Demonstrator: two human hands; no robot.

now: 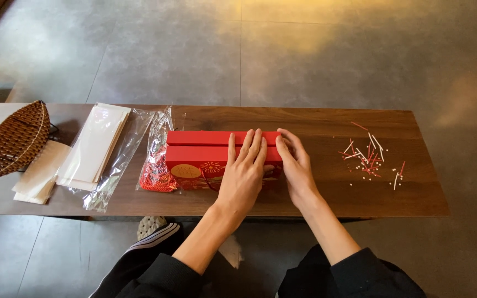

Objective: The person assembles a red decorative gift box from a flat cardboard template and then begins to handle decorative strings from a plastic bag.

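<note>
A long red gift box (197,156) with gold printed ornaments lies flat in the middle of the wooden table (316,196). A dark slit runs along its top between two red flaps. My left hand (243,171) lies flat on the box's right part, fingers together and pointing away from me. My right hand (295,163) rests at the box's right end, fingers curled over its edge. Neither hand lifts the box off the table.
Left of the box lies a clear bag of red cords (157,160). Further left are a clear sleeve with cream paper sheets (96,146), more cream sheets (40,174) and a woven brown basket (15,139). Red and white sticks and small beads (371,154) are scattered at right.
</note>
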